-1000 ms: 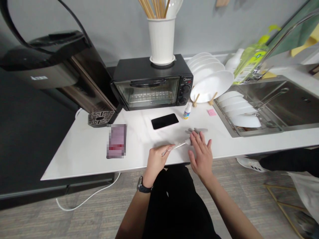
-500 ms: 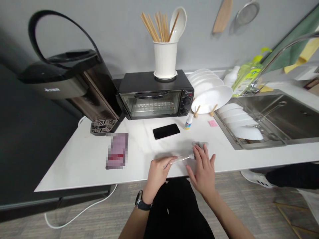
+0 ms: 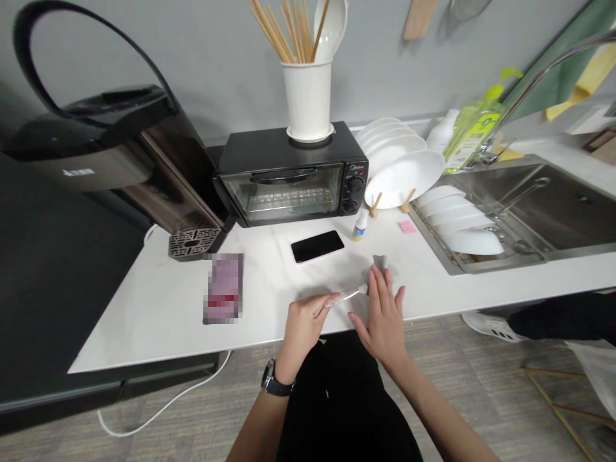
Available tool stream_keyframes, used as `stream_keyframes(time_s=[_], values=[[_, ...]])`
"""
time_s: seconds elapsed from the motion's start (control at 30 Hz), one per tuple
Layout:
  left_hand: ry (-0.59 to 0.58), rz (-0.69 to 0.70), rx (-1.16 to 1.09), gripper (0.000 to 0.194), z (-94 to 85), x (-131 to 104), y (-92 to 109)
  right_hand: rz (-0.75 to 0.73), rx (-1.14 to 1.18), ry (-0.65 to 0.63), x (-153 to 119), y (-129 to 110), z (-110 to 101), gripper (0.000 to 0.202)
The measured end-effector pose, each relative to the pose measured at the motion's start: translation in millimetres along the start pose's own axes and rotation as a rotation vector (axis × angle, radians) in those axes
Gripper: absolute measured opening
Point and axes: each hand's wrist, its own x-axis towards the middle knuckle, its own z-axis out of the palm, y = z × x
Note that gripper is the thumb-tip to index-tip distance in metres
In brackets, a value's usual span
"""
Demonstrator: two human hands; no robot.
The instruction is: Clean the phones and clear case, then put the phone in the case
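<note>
Near the counter's front edge, my left hand [image 3: 304,324] pinches a thin clear plastic piece [image 3: 342,297], seen nearly edge-on, so its kind is hard to make out. My right hand [image 3: 382,314] lies palm down with fingers stretched over a small grey cloth [image 3: 380,262]. Most of that cloth is hidden under the fingers; one corner shows beyond the fingertips. The far end of the plastic piece reaches to the right hand's fingers. Beyond both hands lie a black-screened phone [image 3: 317,246] and a small white-capped bottle [image 3: 359,227], standing upright.
A pinkish-purple packet [image 3: 226,282], partly blurred, lies left on the white counter [image 3: 158,314]. Behind are a drinks dispenser [image 3: 192,240], a toaster oven [image 3: 289,192] and racked white plates [image 3: 404,179]. The sink [image 3: 568,237] is right; another person's shoe [image 3: 495,326] shows below.
The view has tilted and shifted slightly. My right hand's fingers have drawn closer together, and the cloth's visible corner now points away past the fingertips. My left hand keeps its pinch on the plastic piece.
</note>
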Motion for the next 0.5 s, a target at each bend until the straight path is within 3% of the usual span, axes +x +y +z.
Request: stream_keyframes(time_s=[0.13,0.23,0.4,0.5], values=[[0.034,-0.026,0.117,0.029,-0.8,-1.5,-5.9,-0.272,0.067,-0.067,-8.8,-43.3,5.5,0.093],[0.045,-0.035,0.147,0.033,-1.2,-2.7,-8.3,-0.374,0.083,-0.08,-13.4,-50.6,6.7,0.086],[0.026,-0.026,0.046,0.022,-0.1,-0.2,-0.2,-0.091,0.052,-0.005,-2.8,-0.8,-1.6,0.079],[0.017,-0.022,-0.016,0.021,1.0,0.4,0.4,-0.002,0.08,0.019,1.6,0.7,-0.3,0.079]])
